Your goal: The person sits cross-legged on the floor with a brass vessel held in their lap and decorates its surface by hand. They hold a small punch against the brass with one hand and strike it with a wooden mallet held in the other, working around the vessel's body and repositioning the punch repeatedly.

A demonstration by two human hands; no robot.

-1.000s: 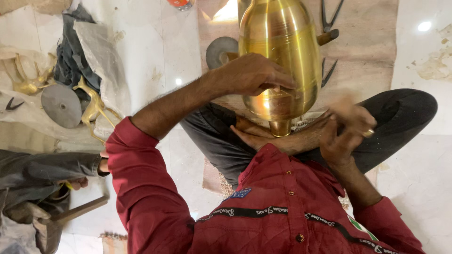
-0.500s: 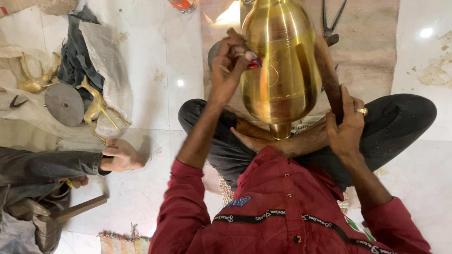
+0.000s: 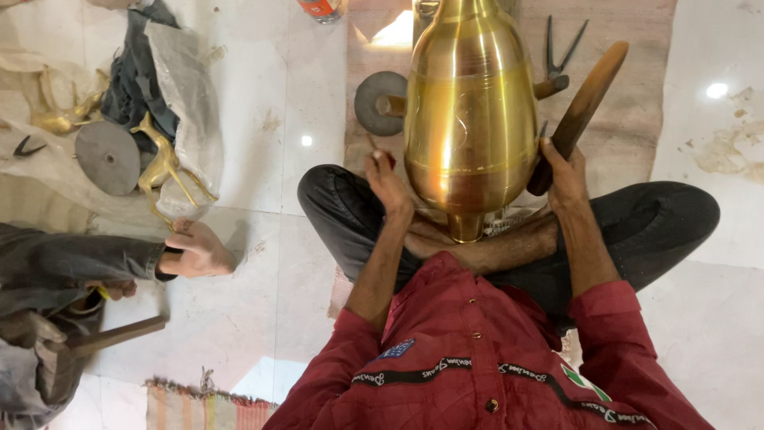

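The left hand [image 3: 386,181] presses against the left flank of the tall brass vessel [image 3: 471,119], fingers curled around something small and reddish whose kind cannot be made out. The right hand [image 3: 563,171] is wrapped closed around the lower end of a dark wooden mallet [image 3: 581,111], which slants up beside the vessel's right flank. The vessel stands between the person's crossed legs, its narrow end down among the bare feet [image 3: 477,243], over a worn pinkish mat [image 3: 621,135].

Behind the vessel on the mat lie a round metal disc [image 3: 376,102] and a pair of dark pincers [image 3: 557,56]. At the top edge sits an orange-and-white container [image 3: 320,8], mostly cut off.

To the left, on the white floor, another person's hand [image 3: 199,248] rests from a grey sleeve, near a brass deer figure [image 3: 163,163], a grey disc [image 3: 107,157] and a translucent plastic sheet [image 3: 187,87]. A hammer [image 3: 87,341] lies lower left.
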